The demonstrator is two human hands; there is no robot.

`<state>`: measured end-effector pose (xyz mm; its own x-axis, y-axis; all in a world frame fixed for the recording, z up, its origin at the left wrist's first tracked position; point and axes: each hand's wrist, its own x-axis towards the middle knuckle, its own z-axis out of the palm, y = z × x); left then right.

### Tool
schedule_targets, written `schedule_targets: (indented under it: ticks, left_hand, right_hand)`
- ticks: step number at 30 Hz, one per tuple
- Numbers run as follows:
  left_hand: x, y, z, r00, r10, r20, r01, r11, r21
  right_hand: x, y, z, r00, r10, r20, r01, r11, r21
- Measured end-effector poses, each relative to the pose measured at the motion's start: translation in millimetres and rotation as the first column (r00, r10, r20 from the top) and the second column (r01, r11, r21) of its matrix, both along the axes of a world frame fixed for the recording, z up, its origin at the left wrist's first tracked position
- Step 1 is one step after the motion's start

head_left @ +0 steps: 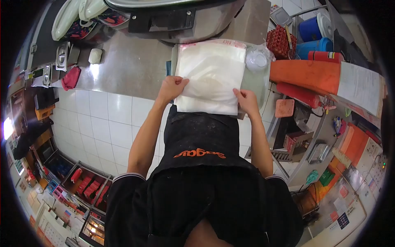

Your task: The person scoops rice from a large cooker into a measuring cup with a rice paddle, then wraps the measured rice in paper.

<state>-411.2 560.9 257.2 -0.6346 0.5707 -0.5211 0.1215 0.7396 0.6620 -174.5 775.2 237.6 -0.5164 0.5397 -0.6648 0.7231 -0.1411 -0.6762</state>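
Observation:
A stack of thin white plastic sheets (210,78) with pink print along its far edge lies in front of me. Its near edge overhangs toward my black apron. My left hand (174,87) pinches the left side of the top sheet, thumb and fingers pressed together. On the right side, my right hand (247,101) has its fingers closed at the sheet's edge, a little nearer to me. The sheet is wrinkled between the two hands. A clear plastic bag with a round whitish thing (257,59) lies right beside the stack.
A large metal appliance (205,24) stands behind the stack. On the steel counter (127,61) at left are a white lump (95,56) and a red cloth (71,78). To the right are a red woven basket (281,41), blue containers (314,48) and a fire extinguisher (298,94).

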Motion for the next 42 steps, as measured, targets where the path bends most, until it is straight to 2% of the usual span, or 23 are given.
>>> schedule_targets:
  ticks: [1, 2, 3, 5, 6, 7, 10, 12, 13, 15, 19, 22, 24, 25, 27, 28, 32, 34, 35, 37, 38, 40, 42]
  left_hand:
    - [4, 2, -1, 1.000, 0.007, -0.010, -0.006, 1.000, 0.007]
    - [10, 0, -6, 0.947, 0.113, -0.301, -0.051, 0.977, 0.207]
    - [17, 0, 1, 0.805, 0.256, -0.534, -0.027, 0.917, 0.398]
    - [35, -14, 9, 0.716, 0.192, -0.672, 0.055, 0.943, 0.329]
    - [46, -23, 1, 0.755, 0.007, -0.656, 0.313, 0.875, 0.370]
    - [55, -29, -4, 0.741, -0.180, -0.647, 0.538, 0.736, 0.411]
    - [71, -24, 7, 0.661, -0.398, -0.636, 0.712, 0.601, 0.364]
    - [72, -22, -2, 0.640, -0.419, -0.644, 0.728, 0.600, 0.333]
    - [74, -21, -8, 0.621, -0.440, -0.649, 0.743, 0.594, 0.309]
    - [75, -19, -4, 0.602, -0.415, -0.682, 0.744, 0.602, 0.290]
    - [70, -11, 2, 0.521, -0.347, -0.780, 0.752, 0.620, 0.226]
    - [69, -5, -1, 0.512, -0.314, -0.800, 0.742, 0.631, 0.227]
    - [67, -2, -7, 0.504, -0.329, -0.799, 0.752, 0.623, 0.218]
    - [67, -3, -10, 0.498, -0.342, -0.797, 0.755, 0.623, 0.205]
    - [64, -7, -14, 0.547, -0.452, -0.705, 0.755, 0.629, 0.183]
    - [63, -10, -15, 0.588, -0.544, -0.598, 0.753, 0.639, 0.158]
    - [62, -22, -10, 0.593, -0.529, -0.607, 0.759, 0.619, 0.202]
    - [54, -16, 17, 0.589, -0.234, -0.773, 0.732, 0.560, 0.388]
    - [48, -9, 22, 0.579, -0.244, -0.778, 0.747, 0.541, 0.386]
    - [40, -3, 35, 0.508, -0.076, -0.858, 0.549, 0.796, 0.255]
    - [24, 4, 41, 0.484, -0.226, -0.846, 0.582, 0.805, 0.118]
    - [-23, -24, -6, 0.547, -0.352, -0.760, 0.670, 0.728, 0.145]
    - [-36, -19, 3, 0.580, -0.481, -0.657, 0.744, 0.641, 0.188]
  right_hand:
    - [-4, -1, 9, 0.992, 0.114, 0.053, -0.125, 0.952, 0.278]
    - [-11, -3, 16, 0.970, 0.202, 0.134, -0.243, 0.817, 0.523]
    - [-21, -1, 20, 0.971, 0.201, 0.130, -0.240, 0.817, 0.524]
    - [-48, 8, 20, 0.962, 0.270, -0.037, -0.139, 0.602, 0.786]
    - [-66, 11, 20, 0.942, 0.320, -0.100, -0.103, 0.561, 0.821]
    - [-85, 14, 18, 0.914, 0.373, -0.159, -0.065, 0.522, 0.850]
    - [-130, 32, 8, 0.806, 0.577, -0.135, -0.143, 0.411, 0.900]
    - [-146, 38, 11, 0.696, 0.704, 0.145, -0.595, 0.451, 0.665]
    - [-152, 44, 10, 0.689, 0.710, 0.147, -0.602, 0.446, 0.663]
    - [-158, 53, 15, 0.455, 0.877, 0.154, -0.804, 0.329, 0.496]
    - [-138, 31, 50, 0.397, 0.915, 0.072, -0.768, 0.288, 0.573]
    - [-112, -6, 75, 0.402, 0.871, 0.283, -0.867, 0.262, 0.424]
    - [-86, -30, 63, 0.424, 0.874, 0.238, -0.647, 0.109, 0.755]
    - [-76, -40, 60, 0.433, 0.869, 0.237, -0.647, 0.116, 0.754]
    - [-61, -62, 52, 0.511, 0.787, 0.346, -0.493, -0.062, 0.868]
    - [-55, -73, 47, 0.527, 0.761, 0.378, -0.590, 0.007, 0.807]
    - [-43, -89, 34, 0.637, 0.720, 0.275, -0.511, 0.126, 0.851]
    - [-42, -89, 30, 0.665, 0.710, 0.229, -0.486, 0.179, 0.856]
    - [-43, -86, 30, 0.683, 0.694, 0.228, -0.476, 0.186, 0.860]
    - [-39, -86, 32, 0.683, 0.711, 0.164, -0.462, 0.247, 0.851]
    - [-36, -86, 31, 0.695, 0.701, 0.161, -0.457, 0.257, 0.851]
    - [-31, -82, 26, 0.681, 0.722, 0.122, -0.413, 0.241, 0.878]
    - [-23, -79, 24, 0.687, 0.720, 0.096, -0.394, 0.259, 0.882]
